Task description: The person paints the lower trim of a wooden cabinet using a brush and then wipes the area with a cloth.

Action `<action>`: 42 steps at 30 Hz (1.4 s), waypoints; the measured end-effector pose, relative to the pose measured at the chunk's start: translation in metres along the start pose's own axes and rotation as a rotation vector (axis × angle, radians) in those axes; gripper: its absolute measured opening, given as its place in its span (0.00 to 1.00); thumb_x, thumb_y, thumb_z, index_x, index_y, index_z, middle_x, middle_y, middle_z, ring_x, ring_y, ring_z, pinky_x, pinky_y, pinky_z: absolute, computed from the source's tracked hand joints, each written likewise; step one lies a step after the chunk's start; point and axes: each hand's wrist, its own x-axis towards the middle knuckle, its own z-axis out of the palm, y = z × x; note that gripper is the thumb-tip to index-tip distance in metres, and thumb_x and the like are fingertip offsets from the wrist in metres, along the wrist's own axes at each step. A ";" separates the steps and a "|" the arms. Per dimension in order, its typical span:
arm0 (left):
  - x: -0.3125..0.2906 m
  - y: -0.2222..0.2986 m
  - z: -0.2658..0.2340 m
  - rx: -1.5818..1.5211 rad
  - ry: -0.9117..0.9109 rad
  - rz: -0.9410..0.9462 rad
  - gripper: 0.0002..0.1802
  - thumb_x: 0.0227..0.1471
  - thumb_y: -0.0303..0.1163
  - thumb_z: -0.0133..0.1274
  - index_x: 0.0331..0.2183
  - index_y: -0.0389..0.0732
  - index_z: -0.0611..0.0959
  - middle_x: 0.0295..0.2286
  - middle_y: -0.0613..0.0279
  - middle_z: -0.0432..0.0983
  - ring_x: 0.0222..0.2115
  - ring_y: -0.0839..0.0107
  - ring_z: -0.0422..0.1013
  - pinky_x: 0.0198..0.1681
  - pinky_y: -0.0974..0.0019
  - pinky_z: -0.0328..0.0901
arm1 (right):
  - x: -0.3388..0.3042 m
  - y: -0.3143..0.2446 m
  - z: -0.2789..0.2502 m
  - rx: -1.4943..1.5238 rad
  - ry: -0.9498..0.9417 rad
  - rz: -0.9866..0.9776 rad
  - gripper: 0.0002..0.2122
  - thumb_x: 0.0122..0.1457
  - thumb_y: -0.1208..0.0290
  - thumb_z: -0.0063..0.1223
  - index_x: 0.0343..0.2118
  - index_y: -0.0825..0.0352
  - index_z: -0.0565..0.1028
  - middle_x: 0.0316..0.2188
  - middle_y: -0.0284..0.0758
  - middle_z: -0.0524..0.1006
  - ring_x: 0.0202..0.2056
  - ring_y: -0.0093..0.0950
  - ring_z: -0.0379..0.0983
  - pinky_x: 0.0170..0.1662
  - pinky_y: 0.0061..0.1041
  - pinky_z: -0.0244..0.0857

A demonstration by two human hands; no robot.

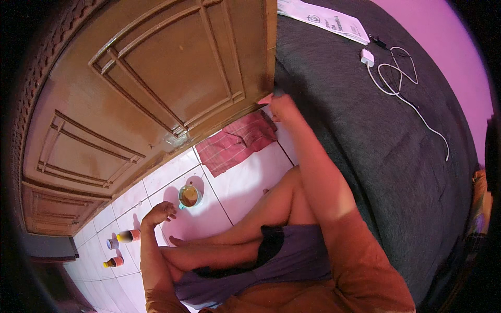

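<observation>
My left hand (160,213) hovers over the white floor tiles with its fingers loosely bent and apart, holding nothing. Just beyond its fingertips stands a pale cup (189,196) with a brownish content and a thin stick or handle in it. My right arm reaches forward to the lower corner of a brown wooden panel door (172,78). There my right hand (284,108) is closed; a small pink piece (266,99) and a dark blurred bit show at its fingers, too unclear to name. A red checked cloth (237,143) lies on the floor below the door.
Two yellow-capped bottles (129,236) and a small round container (112,243) are at the left on the tiles. On the right, a dark grey mattress (417,198) carries a white charger (367,57) with its cable and a white printed bag (329,21). My folded legs (224,250) are in front.
</observation>
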 end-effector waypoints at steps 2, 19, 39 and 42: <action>0.012 0.010 0.005 0.004 -0.020 0.013 0.23 0.59 0.41 0.45 0.47 0.32 0.70 0.38 0.54 0.76 0.35 0.64 0.75 0.37 0.63 0.70 | 0.043 0.031 0.000 -0.250 -0.049 -0.077 0.16 0.61 0.61 0.45 0.27 0.67 0.80 0.26 0.43 0.78 0.25 0.31 0.76 0.28 0.31 0.67; -0.001 -0.003 0.001 -0.033 0.006 0.024 0.21 0.59 0.39 0.45 0.47 0.34 0.70 0.37 0.55 0.76 0.35 0.66 0.75 0.36 0.64 0.70 | -0.009 -0.016 -0.008 -0.105 0.092 -0.132 0.16 0.61 0.63 0.42 0.26 0.69 0.78 0.22 0.41 0.77 0.23 0.33 0.73 0.26 0.33 0.66; -0.002 0.003 0.003 0.030 0.048 -0.009 0.21 0.58 0.40 0.46 0.47 0.34 0.71 0.37 0.55 0.76 0.35 0.66 0.75 0.36 0.64 0.70 | -0.028 -0.020 -0.012 -0.544 0.177 -0.196 0.14 0.60 0.68 0.43 0.43 0.72 0.69 0.39 0.52 0.74 0.44 0.50 0.70 0.47 0.42 0.65; 0.001 0.010 0.006 0.025 0.028 -0.007 0.21 0.58 0.40 0.46 0.47 0.34 0.71 0.37 0.55 0.76 0.35 0.65 0.75 0.36 0.64 0.70 | 0.009 0.024 -0.007 -0.804 0.143 -0.311 0.14 0.58 0.70 0.43 0.45 0.69 0.71 0.39 0.51 0.74 0.44 0.49 0.71 0.49 0.41 0.65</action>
